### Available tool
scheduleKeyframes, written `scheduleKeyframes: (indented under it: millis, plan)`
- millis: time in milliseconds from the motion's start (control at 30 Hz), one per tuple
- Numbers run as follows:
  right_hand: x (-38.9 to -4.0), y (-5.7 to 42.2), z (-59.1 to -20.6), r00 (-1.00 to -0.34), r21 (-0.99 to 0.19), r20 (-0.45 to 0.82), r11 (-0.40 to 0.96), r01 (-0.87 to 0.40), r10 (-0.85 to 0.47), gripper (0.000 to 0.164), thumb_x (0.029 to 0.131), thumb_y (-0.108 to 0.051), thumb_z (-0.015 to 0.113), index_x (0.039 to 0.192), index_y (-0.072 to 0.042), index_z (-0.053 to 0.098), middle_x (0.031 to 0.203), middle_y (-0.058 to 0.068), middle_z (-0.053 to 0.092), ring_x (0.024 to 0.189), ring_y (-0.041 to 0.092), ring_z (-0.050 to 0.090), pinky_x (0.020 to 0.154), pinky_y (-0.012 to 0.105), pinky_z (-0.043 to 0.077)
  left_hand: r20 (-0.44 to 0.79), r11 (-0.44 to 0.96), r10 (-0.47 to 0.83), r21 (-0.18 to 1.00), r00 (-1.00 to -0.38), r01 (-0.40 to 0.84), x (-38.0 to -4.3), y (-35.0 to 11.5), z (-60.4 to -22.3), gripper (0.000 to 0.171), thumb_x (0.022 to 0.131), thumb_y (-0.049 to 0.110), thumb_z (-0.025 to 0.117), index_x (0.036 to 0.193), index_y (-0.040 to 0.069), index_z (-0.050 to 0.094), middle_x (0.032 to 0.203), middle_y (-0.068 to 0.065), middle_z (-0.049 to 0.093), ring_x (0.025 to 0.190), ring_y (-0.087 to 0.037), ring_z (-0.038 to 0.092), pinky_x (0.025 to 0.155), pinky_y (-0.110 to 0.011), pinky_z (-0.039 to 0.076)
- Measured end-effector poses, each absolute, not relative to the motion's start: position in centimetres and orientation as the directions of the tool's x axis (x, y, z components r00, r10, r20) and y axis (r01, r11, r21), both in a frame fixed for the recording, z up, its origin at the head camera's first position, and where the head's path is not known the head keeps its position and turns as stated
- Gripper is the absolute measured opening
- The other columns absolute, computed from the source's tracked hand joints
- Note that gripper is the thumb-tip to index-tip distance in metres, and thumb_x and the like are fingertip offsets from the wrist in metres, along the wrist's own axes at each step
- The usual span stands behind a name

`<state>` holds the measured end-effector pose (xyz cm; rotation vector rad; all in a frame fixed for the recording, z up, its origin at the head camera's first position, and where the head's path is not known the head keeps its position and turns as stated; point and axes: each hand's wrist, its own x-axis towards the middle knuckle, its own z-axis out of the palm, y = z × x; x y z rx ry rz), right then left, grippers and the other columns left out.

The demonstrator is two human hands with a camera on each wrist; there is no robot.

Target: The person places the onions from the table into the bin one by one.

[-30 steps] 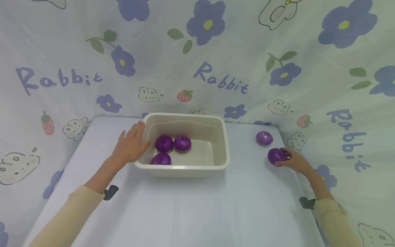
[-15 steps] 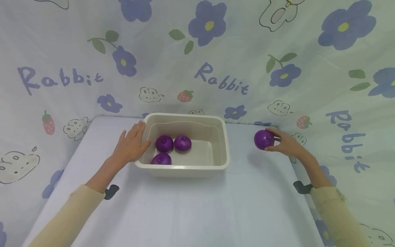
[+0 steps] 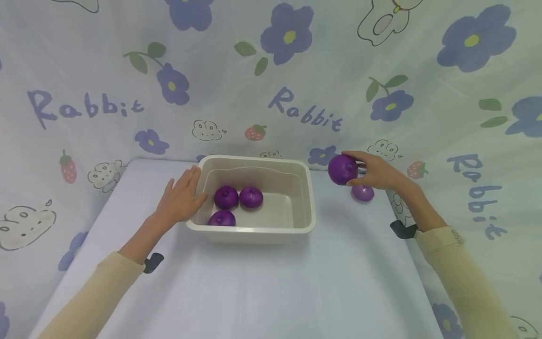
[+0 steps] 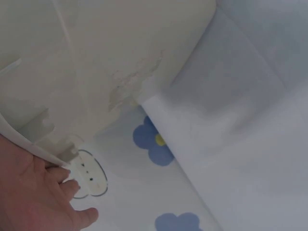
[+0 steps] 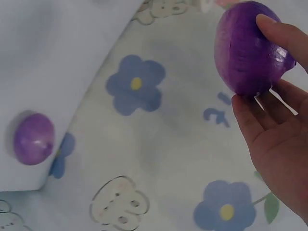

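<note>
While a white cloth (image 3: 228,80) printed with blue flowers, rabbits and strawberries fills the background, a white table (image 3: 271,287) stretches out in front of it. On the table, near its back edge, sits a cream bin (image 3: 254,230). The person's left hand (image 3: 179,195) rests at the bin's left rim, its fingers extended and its thumb reaching over the edge. The right hand (image 3: 377,172) holds a dark purple onion (image 3: 342,170) — thumb on one side, fingers on the other — raised above the table, to the right of the bin. Inside the bin are three more: a back-left onion (image 3: 226,197) just beside a middle onion (image 3: 251,197), and a front onion (image 3: 222,218) partly hidden by the near rim. A paler onion (image 3: 362,193) lies on the table near its right edge, below the right hand in the head view.
</note>
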<state>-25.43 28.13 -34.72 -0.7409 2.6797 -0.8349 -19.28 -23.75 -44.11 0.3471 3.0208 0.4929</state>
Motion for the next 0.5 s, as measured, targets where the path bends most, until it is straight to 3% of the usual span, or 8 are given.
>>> scheduleKeyframes:
  millis: [200, 500]
  plan:
    - [-26.5, 25.1, -33.1, -0.79, -0.603, -0.034, 0.643, -0.472, -0.612, 0.087, 0.079, -0.004, 0.083, 0.152, 0.001, 0.036, 0.151, 0.024, 0.04, 0.135, 0.043, 0.043, 0.107, 0.054, 0.04, -0.022, 0.925, 0.233, 0.314, -0.972, 0.214, -19.2, -23.8, -44.1, 0.077, 0.103, 0.029, 0.049, 0.156, -0.008, 0.009, 0.161, -0.029, 0.012, 0.147, -0.047, 0.012, 0.112, -0.07, 0.005]
    - [-28.0, 20.6, -32.1, -0.756, -0.558, -0.043, 0.643, -0.524, -0.653, 0.086, 0.077, -0.008, 0.083, 0.152, -0.007, 0.041, 0.148, 0.013, 0.048, 0.132, 0.033, 0.049, 0.105, 0.051, 0.043, -0.015, 0.928, 0.238, 0.3, -0.971, 0.222, -19.3, -23.9, -44.3, 0.077, 0.103, 0.029, 0.05, 0.155, -0.009, 0.01, 0.161, -0.029, 0.013, 0.147, -0.047, 0.013, 0.112, -0.07, 0.006]
